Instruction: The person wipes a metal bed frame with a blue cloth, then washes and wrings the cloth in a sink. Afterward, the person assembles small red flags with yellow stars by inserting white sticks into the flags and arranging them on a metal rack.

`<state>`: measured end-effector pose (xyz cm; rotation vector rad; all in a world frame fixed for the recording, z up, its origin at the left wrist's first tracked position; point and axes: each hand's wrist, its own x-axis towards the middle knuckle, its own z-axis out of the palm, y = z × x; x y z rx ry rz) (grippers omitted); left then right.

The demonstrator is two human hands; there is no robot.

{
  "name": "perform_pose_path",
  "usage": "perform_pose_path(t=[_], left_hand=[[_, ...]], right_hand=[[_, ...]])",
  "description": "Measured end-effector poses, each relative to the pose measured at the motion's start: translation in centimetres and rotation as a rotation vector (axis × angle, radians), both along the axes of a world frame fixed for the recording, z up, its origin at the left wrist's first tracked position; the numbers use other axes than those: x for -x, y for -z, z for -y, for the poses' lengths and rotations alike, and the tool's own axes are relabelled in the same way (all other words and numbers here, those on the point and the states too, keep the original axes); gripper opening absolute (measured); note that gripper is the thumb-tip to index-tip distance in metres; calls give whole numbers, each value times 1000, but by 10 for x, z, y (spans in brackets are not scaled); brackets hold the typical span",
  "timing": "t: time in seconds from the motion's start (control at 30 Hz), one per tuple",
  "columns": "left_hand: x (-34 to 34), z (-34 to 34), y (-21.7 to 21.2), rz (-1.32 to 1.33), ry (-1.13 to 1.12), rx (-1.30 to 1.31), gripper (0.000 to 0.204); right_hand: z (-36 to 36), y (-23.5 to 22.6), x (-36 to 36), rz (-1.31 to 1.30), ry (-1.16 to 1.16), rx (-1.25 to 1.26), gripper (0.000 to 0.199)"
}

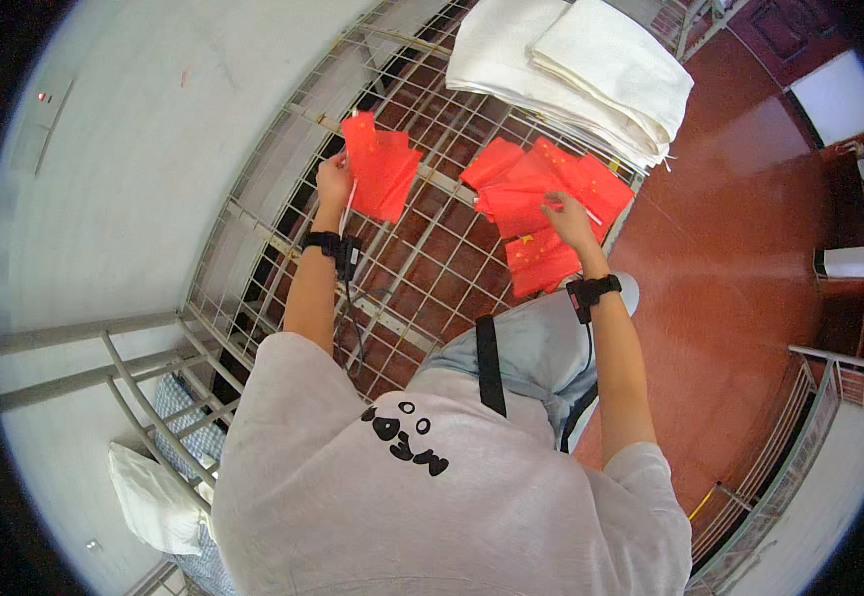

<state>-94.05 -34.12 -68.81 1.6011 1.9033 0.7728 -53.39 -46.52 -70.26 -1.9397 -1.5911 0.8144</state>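
Note:
My left hand (pixel 333 181) is closed around the thin white sticks of a few small red flags (pixel 382 169) with yellow stars. Their cloth hangs to the right of my fingers, over the wire-mesh bed base (pixel 442 243). Farther right, more red flags (pixel 591 186) lie fanned out and overlapping on the mesh. Over this pile is my right hand (pixel 569 219), its fingers curled together at a small red flag (pixel 521 209). A short length of white stick shows beside that hand; the exact grip is partly hidden.
A folded stack of white cloth (pixel 591 74) lies on the mesh beyond the flags. To the left, a pale wall (pixel 144 149) runs along the bed. Metal rails (pixel 144 397) stand at lower left, near bedding. Reddish floor (pixel 710 268) stretches out to the right.

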Motion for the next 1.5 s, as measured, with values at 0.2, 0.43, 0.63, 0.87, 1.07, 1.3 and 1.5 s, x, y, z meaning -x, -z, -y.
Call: perform_pose_path(t=[0.2,0.43,0.63,0.87,1.07,1.3,1.5], left_hand=[[16,-11,78,-346,-147,125,35],[-78,40,58,-412,70,-382,39],[-174,111,25,40,553,-23,21],[-201,131,38,-70,705,-11,36],[-203,142,59,-15,732,112,36],[-196,138,46,52,780,278,37],[-197,135,57,-113,851,72,40]], right_hand=[[1,24,-3,192,-99,14,36],[0,37,-1,400,13,-69,32],[-6,36,-5,63,240,77,21],[11,16,-20,189,154,114,38],[34,40,-30,251,86,412,44],[40,25,-34,-52,101,206,31],[38,4,-33,-456,275,132,16]])
